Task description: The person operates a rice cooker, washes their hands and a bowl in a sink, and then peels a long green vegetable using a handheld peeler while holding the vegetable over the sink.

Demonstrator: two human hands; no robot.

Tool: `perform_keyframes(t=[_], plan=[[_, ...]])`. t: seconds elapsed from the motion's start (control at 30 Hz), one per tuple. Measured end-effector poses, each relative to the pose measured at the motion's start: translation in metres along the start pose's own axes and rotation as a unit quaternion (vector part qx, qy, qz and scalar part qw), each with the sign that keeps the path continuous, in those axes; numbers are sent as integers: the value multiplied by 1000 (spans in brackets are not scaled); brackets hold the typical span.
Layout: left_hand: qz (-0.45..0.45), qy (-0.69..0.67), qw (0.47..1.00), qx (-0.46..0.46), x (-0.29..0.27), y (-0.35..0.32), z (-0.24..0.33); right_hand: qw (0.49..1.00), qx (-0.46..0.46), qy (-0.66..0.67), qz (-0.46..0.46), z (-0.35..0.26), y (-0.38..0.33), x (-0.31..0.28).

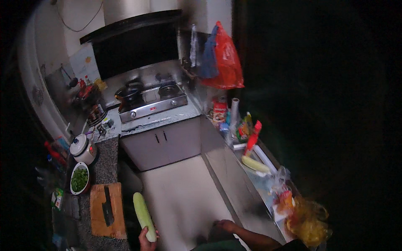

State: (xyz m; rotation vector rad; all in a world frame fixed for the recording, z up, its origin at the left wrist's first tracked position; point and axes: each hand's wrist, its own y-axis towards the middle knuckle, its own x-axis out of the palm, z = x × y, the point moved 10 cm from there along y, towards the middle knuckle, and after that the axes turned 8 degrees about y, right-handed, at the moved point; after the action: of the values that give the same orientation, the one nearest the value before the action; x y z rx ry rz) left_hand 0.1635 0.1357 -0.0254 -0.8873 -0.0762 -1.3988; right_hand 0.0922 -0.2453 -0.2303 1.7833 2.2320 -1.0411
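My left hand (147, 238) is wrapped round the lower end of a long, pale green cucumber (143, 213), held nearly upright beside the left counter. To its left lies a wooden cutting board (97, 224), with a dark-bladed cleaver (107, 208) flat on it. My right hand (226, 226) hangs low in front of me, over the floor. Its fingers look blurred and dark, and whether anything is in them does not show. On the right counter rests a second pale cucumber (255, 164), apart from both hands.
Beyond the board stand a bowl of chopped greens (79, 180) and a white lidded pot (83, 149). A gas stove (153, 106) holds a dark pan (129, 93) at the back. Bags and packets crowd the right counter (264, 188); a red plastic bag (228, 58) hangs above.
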Motion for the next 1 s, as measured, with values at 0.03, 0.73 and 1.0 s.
perform_keyframes(t=[0.03, 0.73, 1.0], plan=[[16, -14, 1000, 0, -3, 8, 4, 999, 1, 47, -23, 0, 12, 2], [349, -124, 914, 168, -93, 8, 48, 922, -101, -259, -269, -192, 392, -69], [425, -121, 873, 208, -182, -36, 80, 903, -170, -37, -394, -395, 377, 141]])
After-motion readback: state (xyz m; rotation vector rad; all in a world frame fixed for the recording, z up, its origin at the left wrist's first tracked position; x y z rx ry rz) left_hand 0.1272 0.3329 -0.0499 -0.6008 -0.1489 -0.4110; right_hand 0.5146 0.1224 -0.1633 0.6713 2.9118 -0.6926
